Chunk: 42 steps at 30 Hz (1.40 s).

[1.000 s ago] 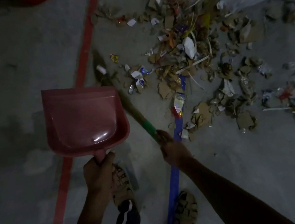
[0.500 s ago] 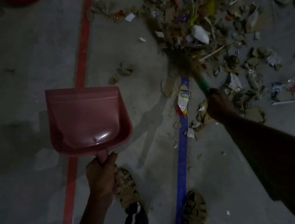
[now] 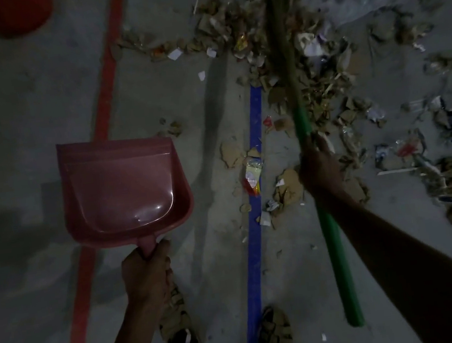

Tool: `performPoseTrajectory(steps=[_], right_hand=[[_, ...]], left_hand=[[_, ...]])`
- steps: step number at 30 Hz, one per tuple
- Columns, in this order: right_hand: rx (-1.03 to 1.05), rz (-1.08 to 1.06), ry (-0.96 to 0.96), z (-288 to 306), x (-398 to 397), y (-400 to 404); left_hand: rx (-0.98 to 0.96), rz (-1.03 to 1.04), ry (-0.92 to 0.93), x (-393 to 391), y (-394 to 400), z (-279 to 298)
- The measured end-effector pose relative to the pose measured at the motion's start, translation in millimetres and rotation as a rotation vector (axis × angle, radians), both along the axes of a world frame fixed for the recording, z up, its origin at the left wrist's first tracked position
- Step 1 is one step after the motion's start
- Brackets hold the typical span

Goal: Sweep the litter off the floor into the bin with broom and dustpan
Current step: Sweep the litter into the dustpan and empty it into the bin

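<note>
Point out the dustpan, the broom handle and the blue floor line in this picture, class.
dustpan [image 3: 124,189]: head view, on the middle of its pink scoop.
broom handle [image 3: 336,257]: head view, on the green shaft below the right hand.
blue floor line [image 3: 253,253]: head view, on a bare stretch of the stripe.

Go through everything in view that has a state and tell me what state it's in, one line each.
dustpan: empty, held off the floor by its handle.
left hand: grips the dustpan handle.
broom: green handle gripped, bristles over the litter, blurred.
right hand: grips the broom handle.
litter: scattered on the floor, unswept.
yellow wrapper: lying on the blue line.
</note>
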State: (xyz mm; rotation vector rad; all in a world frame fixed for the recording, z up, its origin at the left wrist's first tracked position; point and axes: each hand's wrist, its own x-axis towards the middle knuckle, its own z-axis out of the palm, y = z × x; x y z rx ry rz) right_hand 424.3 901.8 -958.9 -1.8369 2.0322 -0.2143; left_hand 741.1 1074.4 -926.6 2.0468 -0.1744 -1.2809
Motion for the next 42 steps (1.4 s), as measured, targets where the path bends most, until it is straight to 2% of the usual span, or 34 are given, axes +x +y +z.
performPoseTrajectory(steps=[5, 9, 14, 17, 20, 24, 28, 30, 32, 34, 36, 39, 42], right_hand=[[0.142, 0.114, -0.067, -27, 39, 69], [0.191, 0.316, -0.134, -47, 78, 108], [0.308, 0.608, -0.082, -76, 126, 134], [0.377, 0.732, 0.037, -93, 143, 127], [0.424, 0.635, 0.086, -96, 143, 96], [0.385, 0.504, 0.148, -82, 124, 35], [0.325, 0.144, 0.149, -57, 101, -17], [0.261, 0.057, 0.137, -44, 95, -30], [0.171, 0.068, 0.17, -31, 92, -36], [0.13, 0.212, 0.279, -21, 93, -38], [0.126, 0.288, 0.308, -12, 106, -38], [0.126, 0.297, 0.243, 0, 138, -47], [0.16, 0.293, 0.075, -6, 178, -68]], left_hand=[[0.029, 0.056, -0.012, 2, 11, -3], [0.05, 0.094, -0.023, 17, 26, -5], [0.07, 0.132, -0.02, 40, 43, -9], [0.096, 0.141, -0.023, 51, 45, -13], [0.118, 0.143, -0.025, 64, 39, -17], [0.114, 0.121, -0.034, 80, 23, -18], [0.068, 0.072, -0.005, 93, 0, -12], [0.044, 0.041, 0.008, 100, -13, -7], [0.043, 0.035, 0.023, 107, -27, -1], [0.033, 0.041, 0.033, 118, -40, 5], [0.014, 0.038, 0.044, 129, -52, 13], [-0.018, 0.03, 0.044, 145, -71, 23], [-0.055, 0.036, 0.042, 157, -94, 23]])
